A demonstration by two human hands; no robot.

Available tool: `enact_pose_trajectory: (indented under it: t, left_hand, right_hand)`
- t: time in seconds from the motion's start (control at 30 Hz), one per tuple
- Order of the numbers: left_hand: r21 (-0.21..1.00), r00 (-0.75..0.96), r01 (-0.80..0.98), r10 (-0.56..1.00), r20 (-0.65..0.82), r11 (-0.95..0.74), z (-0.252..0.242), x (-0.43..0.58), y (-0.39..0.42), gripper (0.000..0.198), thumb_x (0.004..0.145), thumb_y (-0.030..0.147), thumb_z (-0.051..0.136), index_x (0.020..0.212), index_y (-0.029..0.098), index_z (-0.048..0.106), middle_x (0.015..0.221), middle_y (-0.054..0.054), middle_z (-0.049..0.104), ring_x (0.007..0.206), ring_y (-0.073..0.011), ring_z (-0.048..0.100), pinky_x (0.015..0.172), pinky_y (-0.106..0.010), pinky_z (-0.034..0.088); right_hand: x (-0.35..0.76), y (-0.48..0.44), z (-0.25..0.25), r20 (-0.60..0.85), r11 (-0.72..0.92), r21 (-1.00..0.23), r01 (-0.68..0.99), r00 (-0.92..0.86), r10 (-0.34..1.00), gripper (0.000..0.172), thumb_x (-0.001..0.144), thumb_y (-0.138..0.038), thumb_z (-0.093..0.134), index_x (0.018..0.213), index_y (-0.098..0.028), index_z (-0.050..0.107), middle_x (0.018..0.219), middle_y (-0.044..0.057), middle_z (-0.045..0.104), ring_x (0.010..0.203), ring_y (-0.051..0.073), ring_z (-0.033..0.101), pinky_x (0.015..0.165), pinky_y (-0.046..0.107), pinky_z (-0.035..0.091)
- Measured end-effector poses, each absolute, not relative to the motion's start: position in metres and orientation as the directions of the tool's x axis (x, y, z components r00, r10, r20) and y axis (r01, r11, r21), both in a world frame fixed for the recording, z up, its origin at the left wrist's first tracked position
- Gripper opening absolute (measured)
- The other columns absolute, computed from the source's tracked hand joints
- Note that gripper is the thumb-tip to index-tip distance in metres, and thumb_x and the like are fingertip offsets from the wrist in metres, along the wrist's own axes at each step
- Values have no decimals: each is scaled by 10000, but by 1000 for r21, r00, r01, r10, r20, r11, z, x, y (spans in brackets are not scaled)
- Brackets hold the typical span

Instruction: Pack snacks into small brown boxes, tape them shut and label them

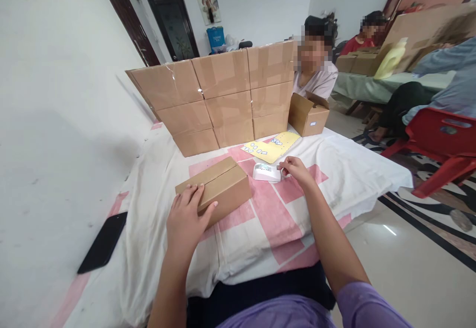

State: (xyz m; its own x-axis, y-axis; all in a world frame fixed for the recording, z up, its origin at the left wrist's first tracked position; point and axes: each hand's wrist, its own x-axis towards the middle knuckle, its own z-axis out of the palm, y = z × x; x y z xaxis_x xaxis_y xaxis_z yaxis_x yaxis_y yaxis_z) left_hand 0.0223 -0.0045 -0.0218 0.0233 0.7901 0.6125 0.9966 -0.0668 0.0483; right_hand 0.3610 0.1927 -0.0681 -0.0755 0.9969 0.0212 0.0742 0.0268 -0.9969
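Note:
A closed brown cardboard box (226, 189) lies in front of me on the table. My left hand (188, 209) rests on its left part, fingers spread over the top and thumb along the near side. To the right of the box sits a small white tape dispenser (267, 173) with a clear round part inside. My right hand (293, 168) is at the dispenser's right end, thumb and forefinger pinched together. What the fingertips hold is too small to make out. Just behind the dispenser lies a yellow sheet (267, 152) with several small blue-edged white labels on it.
Stacked cardboard boxes (226, 99) form a wall at the table's back. An open-flapped box (312, 117) with a label stands at the back right, a person (316, 77) behind it. A black phone (102, 242) lies at left. A red chair (442, 144) stands right.

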Motion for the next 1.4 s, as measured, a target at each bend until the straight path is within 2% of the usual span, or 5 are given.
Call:
enact_pose_trajectory:
  t: [0.2,0.43,0.73,1.07,1.4]
  left_hand:
    - [54,19,996,791,611,-66,-21,23,-8,491,951,468,601,1344,173,597,1350,-117,640,1286,-333,575,1104,-480,438]
    - [72,11,995,793,609,-69,-21,24,-7,497,949,479,600,1348,183,598,1362,-123,636,1295,-335,571,1116,-482,429]
    - [101,-2,992,785,619,-77,-21,24,-8,496,946,487,602,1355,205,594,1346,-120,642,1312,-331,562,1120,-477,431]
    - [62,25,994,764,645,-85,-24,21,-4,476,958,511,556,1329,216,600,1294,-119,659,1230,-340,603,1069,-495,473]
    - [37,41,996,752,658,-86,-27,17,-2,485,951,514,558,1291,177,638,1271,-128,676,1209,-344,617,1026,-482,501]
  right_hand:
    - [362,192,-68,10,13,-999,49,-75,997,315,759,-257,720,673,-222,418,544,-35,556,461,94,502,465,218,369]
    - [360,188,-70,-142,-139,-990,37,-120,983,336,775,-274,748,711,-227,422,583,11,611,463,129,561,415,223,398]
    - [371,186,-80,-158,-194,-965,-175,-199,967,379,696,-228,840,718,-212,462,706,-7,625,585,120,630,639,297,631]
    - [366,185,-77,-160,-191,-969,-155,-192,968,410,702,-267,828,719,-227,420,676,-13,609,575,120,617,580,265,606]
    - [374,188,-86,-117,-170,-968,-184,-269,956,425,681,-275,819,712,-232,398,709,-10,640,645,131,654,683,280,620]
